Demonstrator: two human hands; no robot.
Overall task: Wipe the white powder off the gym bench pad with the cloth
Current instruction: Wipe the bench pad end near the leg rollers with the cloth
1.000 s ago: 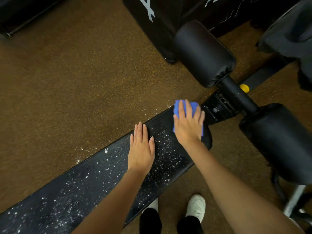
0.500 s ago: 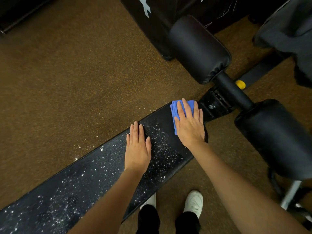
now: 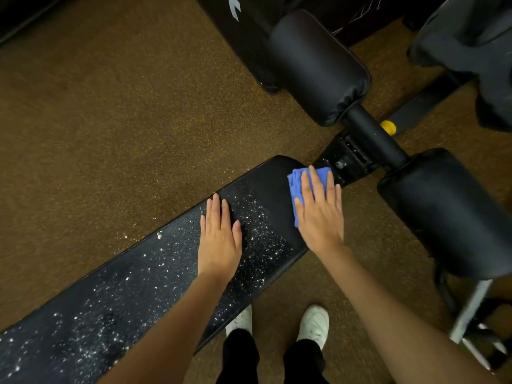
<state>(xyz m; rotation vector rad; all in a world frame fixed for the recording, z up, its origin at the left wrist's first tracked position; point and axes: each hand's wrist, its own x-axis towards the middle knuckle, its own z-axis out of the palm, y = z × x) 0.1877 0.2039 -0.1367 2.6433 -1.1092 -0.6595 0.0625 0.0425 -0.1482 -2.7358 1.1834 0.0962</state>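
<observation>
A long black bench pad (image 3: pixel 144 278) runs from lower left to centre, speckled with white powder (image 3: pixel 260 239) over most of its length. Its far end, near the frame, looks dark and free of specks. My right hand (image 3: pixel 318 214) lies flat with straight fingers on a folded blue cloth (image 3: pixel 297 180), pressing it onto that end of the pad. My left hand (image 3: pixel 220 239) rests flat on the powdered pad, just left of the cloth.
Two black roller pads (image 3: pixel 318 67) (image 3: pixel 448 212) sit on a bar past the bench end, with a yellow knob (image 3: pixel 388 127) behind. A black box (image 3: pixel 235 29) stands at the top. White powder specks lie on the brown floor (image 3: pixel 110 134). My white shoes (image 3: pixel 314 322) are below.
My right hand has slid the cloth toward the near side of the pad's end, leaving a dark clean strip at the far edge. My left hand has stayed in place.
</observation>
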